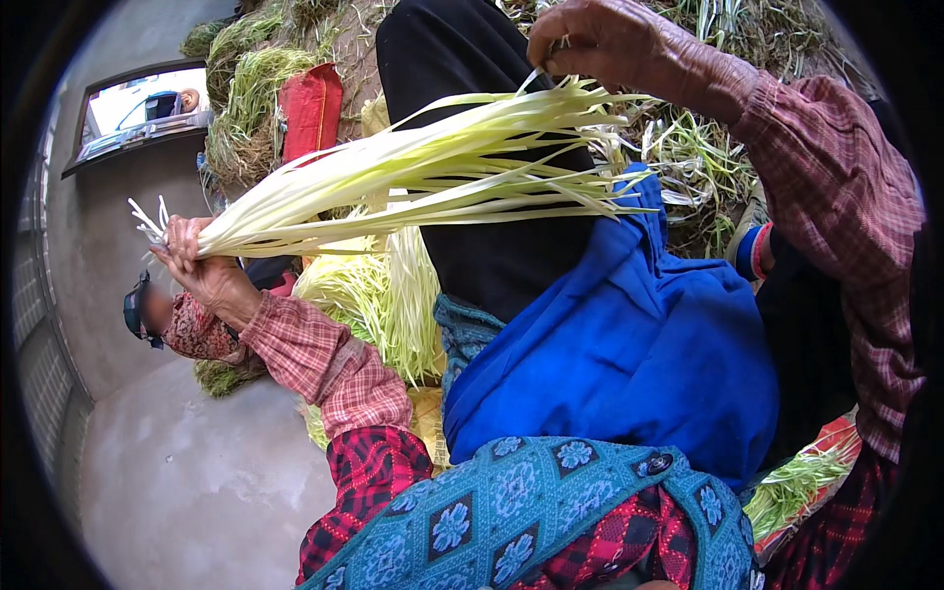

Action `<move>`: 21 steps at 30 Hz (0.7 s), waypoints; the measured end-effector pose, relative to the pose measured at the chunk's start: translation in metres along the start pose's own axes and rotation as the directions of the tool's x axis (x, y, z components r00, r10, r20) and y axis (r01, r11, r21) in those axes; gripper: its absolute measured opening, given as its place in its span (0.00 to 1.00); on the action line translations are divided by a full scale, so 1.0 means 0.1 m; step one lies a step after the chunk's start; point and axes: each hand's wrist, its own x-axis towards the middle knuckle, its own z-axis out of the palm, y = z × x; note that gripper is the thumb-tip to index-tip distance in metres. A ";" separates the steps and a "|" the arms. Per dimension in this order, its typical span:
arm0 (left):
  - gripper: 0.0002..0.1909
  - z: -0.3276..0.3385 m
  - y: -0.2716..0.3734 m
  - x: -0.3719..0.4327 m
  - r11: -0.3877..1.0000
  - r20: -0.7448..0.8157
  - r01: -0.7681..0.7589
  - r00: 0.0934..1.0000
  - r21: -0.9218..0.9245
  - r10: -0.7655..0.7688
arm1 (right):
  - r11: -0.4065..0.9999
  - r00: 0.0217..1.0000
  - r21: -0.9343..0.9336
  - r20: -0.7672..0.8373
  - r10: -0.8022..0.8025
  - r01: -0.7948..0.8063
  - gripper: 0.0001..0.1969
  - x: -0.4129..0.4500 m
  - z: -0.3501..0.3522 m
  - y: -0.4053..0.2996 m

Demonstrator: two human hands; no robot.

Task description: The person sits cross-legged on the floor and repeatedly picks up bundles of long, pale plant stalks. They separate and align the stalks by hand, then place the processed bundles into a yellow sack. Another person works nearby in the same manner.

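A long bundle of pale blanched chives (413,173) stretches above my lap, white stem ends at the left and loose leaf tips at the right. My left hand (203,262) is closed around it near the stem ends, which poke out past the fingers. At the leaf end, my right hand (619,48) is raised, with thumb and fingers pinching the tip of a thin leaf. Below the bundle, blue cloth (619,354) covers part of my lap and my dark trousers (501,251).
More pale chives (402,310) are heaped beside my leg. Unsorted, dirty bundles (251,110) lie by a red sack (313,110) near the wall. Scattered leaves (693,158) cover ground at upper right. Another person (203,332) is at left. Cut greens (800,479) lie at lower right.
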 end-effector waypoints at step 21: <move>0.16 -0.14 -0.09 0.04 0.993 0.015 -0.087 0.996 -0.074 0.089 | 0.984 0.998 -0.170 0.012 -0.062 0.063 0.08 -0.16 -0.23 -0.12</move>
